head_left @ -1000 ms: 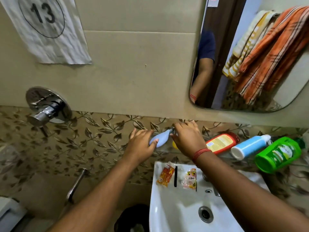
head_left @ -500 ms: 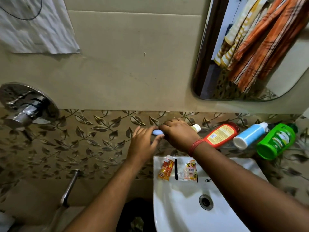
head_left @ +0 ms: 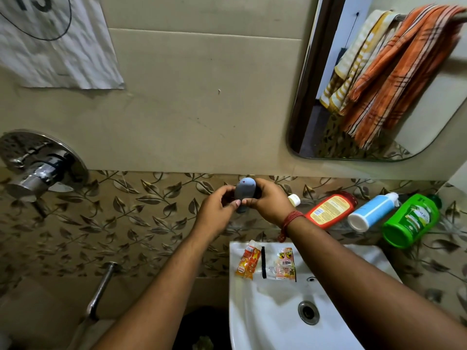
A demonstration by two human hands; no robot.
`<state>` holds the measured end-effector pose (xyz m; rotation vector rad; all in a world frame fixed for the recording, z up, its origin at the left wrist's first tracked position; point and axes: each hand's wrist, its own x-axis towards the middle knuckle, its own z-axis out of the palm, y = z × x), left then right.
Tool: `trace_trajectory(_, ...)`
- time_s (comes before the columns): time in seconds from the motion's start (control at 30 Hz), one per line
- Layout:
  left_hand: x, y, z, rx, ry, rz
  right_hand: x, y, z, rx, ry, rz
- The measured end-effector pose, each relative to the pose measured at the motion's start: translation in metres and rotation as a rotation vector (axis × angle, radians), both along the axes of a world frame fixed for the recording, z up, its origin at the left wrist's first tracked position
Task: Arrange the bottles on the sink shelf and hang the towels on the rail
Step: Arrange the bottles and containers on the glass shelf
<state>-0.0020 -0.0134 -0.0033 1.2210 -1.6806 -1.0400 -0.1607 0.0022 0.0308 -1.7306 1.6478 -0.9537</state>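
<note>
A small pale blue bottle (head_left: 244, 191) stands upright against the leaf-patterned wall, above the sink's left end. My left hand (head_left: 217, 212) and my right hand (head_left: 268, 202) both grip it from either side. To the right, on the glass shelf, lie a red bottle (head_left: 331, 209), a blue and white bottle (head_left: 371, 212) and a green bottle (head_left: 410, 221), all on their sides. A white cap (head_left: 294, 199) shows just behind my right wrist. Orange striped and yellow striped towels (head_left: 394, 69) hang on a rail, seen in the mirror.
The white sink (head_left: 283, 322) is below, with several small sachets (head_left: 267, 262) on its back rim. A chrome valve (head_left: 40, 170) juts from the wall at left. A numbered paper sheet (head_left: 55, 44) is taped up top left. The mirror (head_left: 303, 132) fills the upper right.
The blue bottle went from lying slanted between my hands to standing upright. Both hands shifted onto its sides. The view moved in closer.
</note>
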Motion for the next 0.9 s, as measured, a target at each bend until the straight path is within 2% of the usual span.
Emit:
trace_trajectory(0.13,0.001,-0.001,-0.003,0.033,-0.047,-0.002,0.002,0.003,-0.002,-0.007,0.140,0.001)
trace_trajectory(0.33,0.000,-0.004,-0.003,0.044,-0.094,0.001,0.004,0.003,-0.003,-0.015,0.214,-0.011)
trace_trajectory(0.77,0.002,-0.008,-0.008,0.038,-0.145,-0.025,0.006,0.004,-0.007,0.010,0.212,-0.005)
trace_trajectory(0.9,0.012,-0.007,-0.007,0.061,0.042,0.016,-0.010,0.004,0.008,0.012,0.228,-0.012)
